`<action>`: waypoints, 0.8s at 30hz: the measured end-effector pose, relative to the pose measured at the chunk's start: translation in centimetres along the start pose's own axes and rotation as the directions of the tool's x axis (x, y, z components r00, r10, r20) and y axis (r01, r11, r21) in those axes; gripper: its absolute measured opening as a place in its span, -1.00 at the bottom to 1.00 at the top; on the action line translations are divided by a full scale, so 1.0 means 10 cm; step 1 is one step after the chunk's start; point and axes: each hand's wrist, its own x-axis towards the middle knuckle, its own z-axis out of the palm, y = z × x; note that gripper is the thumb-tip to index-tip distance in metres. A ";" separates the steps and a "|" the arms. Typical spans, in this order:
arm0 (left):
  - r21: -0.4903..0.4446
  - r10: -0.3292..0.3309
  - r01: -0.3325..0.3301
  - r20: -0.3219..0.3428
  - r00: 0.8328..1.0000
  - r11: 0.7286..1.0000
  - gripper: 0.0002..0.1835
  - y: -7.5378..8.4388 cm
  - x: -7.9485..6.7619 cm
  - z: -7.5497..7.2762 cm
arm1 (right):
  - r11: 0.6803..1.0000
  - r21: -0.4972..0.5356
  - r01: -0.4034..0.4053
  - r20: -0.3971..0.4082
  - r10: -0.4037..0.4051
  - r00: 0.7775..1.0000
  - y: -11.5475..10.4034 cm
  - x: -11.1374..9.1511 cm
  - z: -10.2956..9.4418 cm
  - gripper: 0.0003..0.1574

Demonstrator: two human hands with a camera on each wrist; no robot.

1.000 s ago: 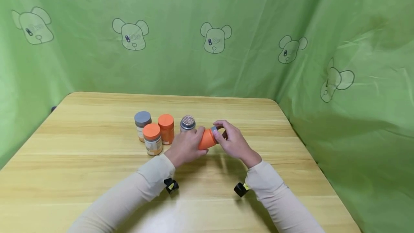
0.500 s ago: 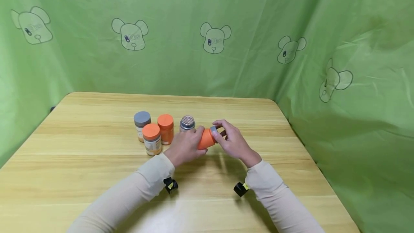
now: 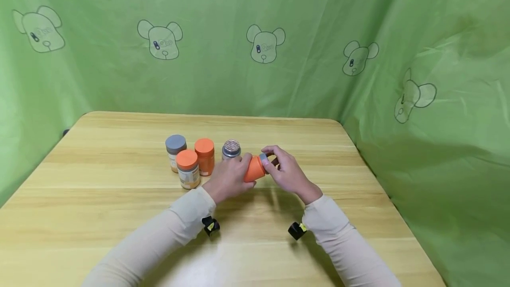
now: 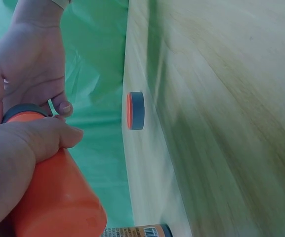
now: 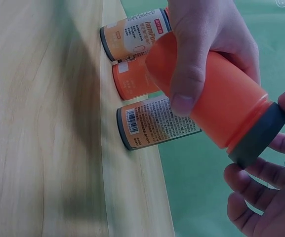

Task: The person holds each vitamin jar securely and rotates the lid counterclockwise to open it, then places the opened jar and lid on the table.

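My left hand grips an orange supplement bottle, held tilted above the table with its mouth toward the right. At that end my right hand pinches the bottle's grey lid between thumb and fingers. The lid sits on the bottle neck in the right wrist view. Just behind the left hand stands a lidless jar with a silvery seal across its mouth, its lower part hidden. A loose grey-and-orange lid lies on the table in the left wrist view.
Left of the hands stand a grey-lidded jar, an orange jar and an orange-lidded jar, close together. They rest on a wooden table. Green curtains hang behind and beside it.
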 end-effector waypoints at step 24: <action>0.004 -0.001 0.001 -0.005 1.000 1.000 -0.37 0.00 0.01 0.02 | 1.000 0.026 0.017 0.022 -0.017 1.000 0.06 -0.02 0.00 -0.58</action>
